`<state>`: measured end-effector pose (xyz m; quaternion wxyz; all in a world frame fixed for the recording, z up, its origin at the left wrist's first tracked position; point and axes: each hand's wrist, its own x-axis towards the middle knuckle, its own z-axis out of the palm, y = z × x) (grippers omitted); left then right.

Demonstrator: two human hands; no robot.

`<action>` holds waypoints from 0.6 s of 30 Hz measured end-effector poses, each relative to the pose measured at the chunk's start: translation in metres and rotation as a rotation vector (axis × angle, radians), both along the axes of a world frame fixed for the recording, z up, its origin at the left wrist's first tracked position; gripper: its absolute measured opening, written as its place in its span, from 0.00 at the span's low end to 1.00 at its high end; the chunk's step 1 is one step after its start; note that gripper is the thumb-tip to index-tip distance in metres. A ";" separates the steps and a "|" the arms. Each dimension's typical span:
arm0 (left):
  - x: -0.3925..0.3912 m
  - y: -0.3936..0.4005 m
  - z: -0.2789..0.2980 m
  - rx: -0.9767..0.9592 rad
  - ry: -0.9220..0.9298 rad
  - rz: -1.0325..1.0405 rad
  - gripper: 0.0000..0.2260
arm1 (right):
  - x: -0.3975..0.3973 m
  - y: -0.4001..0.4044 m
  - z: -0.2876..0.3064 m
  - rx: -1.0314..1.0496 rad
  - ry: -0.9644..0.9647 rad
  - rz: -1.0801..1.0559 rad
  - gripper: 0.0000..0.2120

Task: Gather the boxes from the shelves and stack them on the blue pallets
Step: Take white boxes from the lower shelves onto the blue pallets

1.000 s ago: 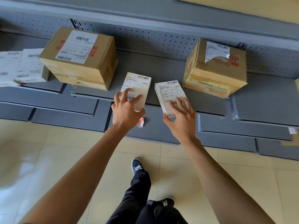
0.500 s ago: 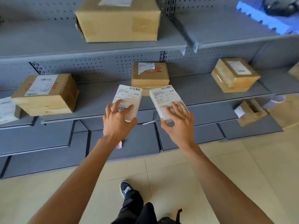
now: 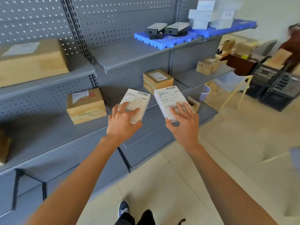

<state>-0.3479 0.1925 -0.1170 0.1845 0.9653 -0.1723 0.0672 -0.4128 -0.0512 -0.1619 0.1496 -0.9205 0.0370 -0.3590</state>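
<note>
Grey metal shelving (image 3: 48, 140) with perforated back panels fills the space ahead of and to the left of both hands, standing on a pale tiled floor (image 3: 178, 184). Beyond the right hand, the far corner of the room is blurred: dark crates (image 3: 276, 88), a pale chair frame (image 3: 235, 93) and a person (image 3: 293, 46) cut off by the frame edge are all hard to make out.

The left hand (image 3: 123, 125) grips a small white box (image 3: 136, 103), fingers curled over its top and thumb on its right edge. The right hand (image 3: 185, 125) holds a second white box (image 3: 170, 101), fingers spread across its top and thumb under its near corner. The two boxes sit just beside each other, apart, in the air in front of the shelves. Each carries a printed shipping label with barcodes; the small text is too fine to read.

Left of the left hand, a brown carton (image 3: 86, 105) rests on a shelf, its label peeling over red print that cannot be read. Above the hands, another labelled carton (image 3: 157, 79) lies on the same shelf level. Higher up, blue pallets (image 3: 170, 41) on an upper shelf carry dark boxes (image 3: 167, 30) and blurred white ones (image 3: 211, 13). A large carton (image 3: 32, 62) at far left is cut off by the frame.
</note>
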 end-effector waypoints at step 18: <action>0.023 -0.197 0.046 -0.066 -0.076 -0.370 0.25 | -0.057 -0.167 0.047 0.030 -0.044 -0.410 0.28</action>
